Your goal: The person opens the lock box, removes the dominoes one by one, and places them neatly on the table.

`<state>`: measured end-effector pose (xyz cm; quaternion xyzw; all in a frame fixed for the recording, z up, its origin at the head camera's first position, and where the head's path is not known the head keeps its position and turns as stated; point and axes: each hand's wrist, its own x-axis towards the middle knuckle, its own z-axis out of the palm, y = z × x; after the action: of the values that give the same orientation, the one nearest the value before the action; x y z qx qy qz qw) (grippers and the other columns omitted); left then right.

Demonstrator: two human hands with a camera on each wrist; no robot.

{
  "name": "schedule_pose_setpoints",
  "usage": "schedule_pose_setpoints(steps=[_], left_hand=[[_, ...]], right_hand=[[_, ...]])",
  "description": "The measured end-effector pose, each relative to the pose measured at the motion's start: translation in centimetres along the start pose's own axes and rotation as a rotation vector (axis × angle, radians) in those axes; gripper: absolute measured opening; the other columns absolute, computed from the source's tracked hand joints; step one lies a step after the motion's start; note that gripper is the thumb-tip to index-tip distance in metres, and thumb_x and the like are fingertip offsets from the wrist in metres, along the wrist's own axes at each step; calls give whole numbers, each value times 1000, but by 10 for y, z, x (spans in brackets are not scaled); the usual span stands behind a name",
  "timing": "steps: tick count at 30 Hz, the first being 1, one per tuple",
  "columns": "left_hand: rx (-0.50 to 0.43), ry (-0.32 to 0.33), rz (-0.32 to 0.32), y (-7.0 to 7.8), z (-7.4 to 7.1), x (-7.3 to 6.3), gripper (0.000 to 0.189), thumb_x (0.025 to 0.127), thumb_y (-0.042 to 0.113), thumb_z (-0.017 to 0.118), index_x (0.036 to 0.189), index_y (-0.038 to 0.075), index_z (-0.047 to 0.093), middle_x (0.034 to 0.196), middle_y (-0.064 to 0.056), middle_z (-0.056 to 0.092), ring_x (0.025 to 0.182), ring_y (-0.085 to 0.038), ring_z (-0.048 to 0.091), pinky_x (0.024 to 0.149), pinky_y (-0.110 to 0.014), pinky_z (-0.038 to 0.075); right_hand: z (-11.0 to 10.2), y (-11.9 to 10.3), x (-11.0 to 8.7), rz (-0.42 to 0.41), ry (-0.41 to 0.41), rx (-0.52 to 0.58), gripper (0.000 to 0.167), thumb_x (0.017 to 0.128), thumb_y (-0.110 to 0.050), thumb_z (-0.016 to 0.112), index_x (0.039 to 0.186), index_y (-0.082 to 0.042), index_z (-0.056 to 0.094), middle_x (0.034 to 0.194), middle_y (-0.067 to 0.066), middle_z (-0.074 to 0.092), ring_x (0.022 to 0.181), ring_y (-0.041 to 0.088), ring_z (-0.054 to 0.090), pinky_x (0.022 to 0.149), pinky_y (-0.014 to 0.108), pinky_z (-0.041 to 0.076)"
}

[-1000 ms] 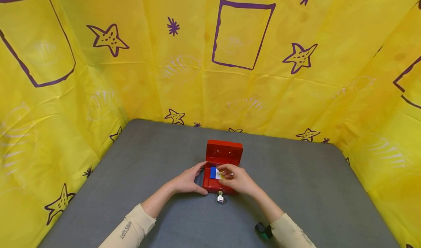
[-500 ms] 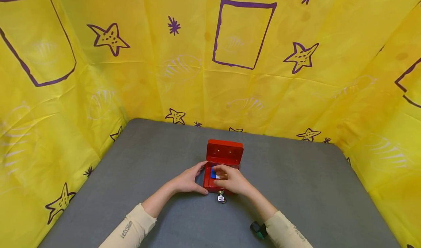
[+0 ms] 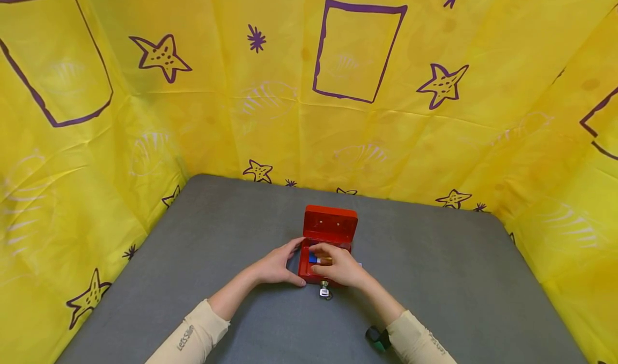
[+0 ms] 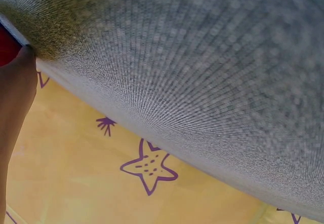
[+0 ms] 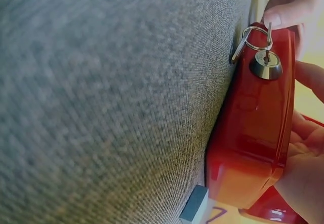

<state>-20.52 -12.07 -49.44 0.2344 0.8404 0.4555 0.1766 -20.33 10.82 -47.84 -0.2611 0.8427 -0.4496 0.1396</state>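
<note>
A small red metal cash box [image 3: 330, 227] stands with its lid raised. A key on a ring [image 5: 269, 41] sits in its front lock. My left hand [image 3: 276, 266] holds the box's left side, thumb at the front corner and fingers toward the back. My right hand [image 3: 340, 266] reaches over the box from the right, fingers and thumb bent around a small blue-and-white piece [image 3: 314, 259] inside. Whether they pinch it is hidden. In the left wrist view, only part of the left hand [image 4: 20, 95] and a red box corner [image 4: 7, 47] show.
A small dark-topped, pale-sided block [image 5: 195, 203] lies beside the box. A grey cloth tabletop [image 3: 232, 213] carries everything. Yellow patterned fabric [image 3: 289, 128] walls the back and sides. A black-and-green device [image 3: 378, 338] is at the right sleeve.
My right hand has shifted left, deeper over the box, and covers more of the blue-and-white piece. A pale bit now shows right of that hand. The left hand and box stay put.
</note>
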Motion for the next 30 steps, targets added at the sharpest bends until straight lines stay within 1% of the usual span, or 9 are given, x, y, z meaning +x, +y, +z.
schedule_pose_setpoints(steps=[9,18,21,25,30], left_hand=[[14,1,8,-2,0,0,101,72,25,86,152,6,26,151,-16,37,136,-33,40,110,-46,35],[20,2,23,-2,1,1,101,72,26,86,151,6,26,151,-15,37,136,-33,40,110,-47,35],[19,5,30,-2,0,1,101,72,26,86,151,6,27,150,-15,38,135,-33,41,110,-49,35],[16,7,28,-2,0,1,101,71,26,87,151,6,27,150,-15,39,134,-33,42,109,-51,34],[12,5,20,-2,-1,1,102,72,26,86,151,6,26,150,-15,38,134,-35,42,109,-50,35]], right_hand=[[4,-2,-2,-34,-18,11,42,90,-18,69,129,-3,59,127,16,61,115,33,60,95,49,49],[8,-4,-3,-75,-32,38,41,91,-17,68,128,-1,59,126,16,61,112,33,61,96,49,48],[9,-6,-3,-72,-39,39,40,92,-17,68,128,-2,59,125,15,61,112,33,61,96,48,49],[10,-9,-4,-48,-55,41,41,93,-20,67,129,-3,58,125,15,63,114,31,61,97,43,49],[11,-11,-5,-35,-51,32,42,93,-22,66,129,-3,58,124,14,63,113,28,61,97,40,50]])
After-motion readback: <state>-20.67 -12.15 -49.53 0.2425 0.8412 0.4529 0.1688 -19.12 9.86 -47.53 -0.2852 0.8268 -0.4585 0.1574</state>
